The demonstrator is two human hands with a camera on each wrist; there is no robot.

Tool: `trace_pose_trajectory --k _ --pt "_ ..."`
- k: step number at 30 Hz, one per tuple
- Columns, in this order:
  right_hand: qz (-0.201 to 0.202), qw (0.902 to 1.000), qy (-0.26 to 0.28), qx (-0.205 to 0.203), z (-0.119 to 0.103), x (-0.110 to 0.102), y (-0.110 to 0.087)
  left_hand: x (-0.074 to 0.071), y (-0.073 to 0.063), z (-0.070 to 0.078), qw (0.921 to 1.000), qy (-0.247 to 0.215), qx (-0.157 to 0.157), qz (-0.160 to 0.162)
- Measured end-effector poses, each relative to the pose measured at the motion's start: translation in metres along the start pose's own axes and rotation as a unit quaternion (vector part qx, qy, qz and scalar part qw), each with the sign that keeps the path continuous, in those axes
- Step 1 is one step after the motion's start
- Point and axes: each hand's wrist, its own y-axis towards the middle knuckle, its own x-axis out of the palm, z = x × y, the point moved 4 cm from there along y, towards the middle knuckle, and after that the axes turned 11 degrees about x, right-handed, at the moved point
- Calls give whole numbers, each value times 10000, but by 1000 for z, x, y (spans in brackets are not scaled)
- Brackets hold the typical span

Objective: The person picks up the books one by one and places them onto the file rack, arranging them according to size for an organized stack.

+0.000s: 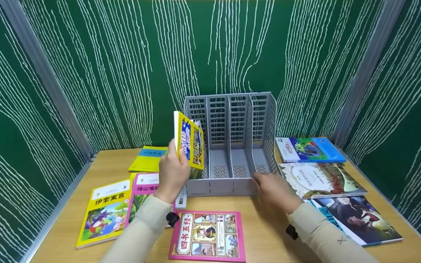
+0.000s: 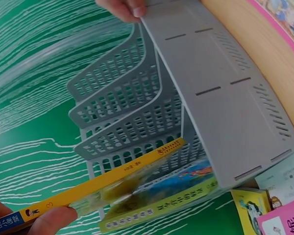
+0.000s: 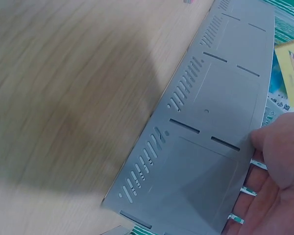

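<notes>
My left hand [image 1: 174, 171] grips a yellow comic-style book [image 1: 192, 144], thumb on one side of its spine. The book is tilted, its lower end dipping into the leftmost slot of a grey magazine rack [image 1: 221, 187]. Inside that slot stands another book with a yellow-green spine [image 2: 161, 208], right beside the held one in the left wrist view. At the rack's front right corner, my right hand [image 1: 274, 190] pinches the top edge of the front panel. Its thumb lies at the rim, with the fingers behind the panel in the right wrist view [image 3: 279, 171].
Left of the rack lie a yellow-and-blue book [image 1: 148, 159], a pink book [image 1: 143, 191] and a yellow fable book [image 1: 104, 212]. A pink-bordered book [image 1: 207, 235] lies in front. On the right lie a blue book [image 1: 311, 149], a floral book [image 1: 323, 179] and a dark-covered book [image 1: 360, 219].
</notes>
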Motion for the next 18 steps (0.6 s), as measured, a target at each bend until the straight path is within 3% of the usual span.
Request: trace_pose_trajectory --k 9,18 --pt "505 9972 -120 -531 0 -3 -2 21 7 -11 9974 616 49 -372" --pt "340 9990 1 -299 1 -2 0 40 15 -26 9831 1596 287 -853"
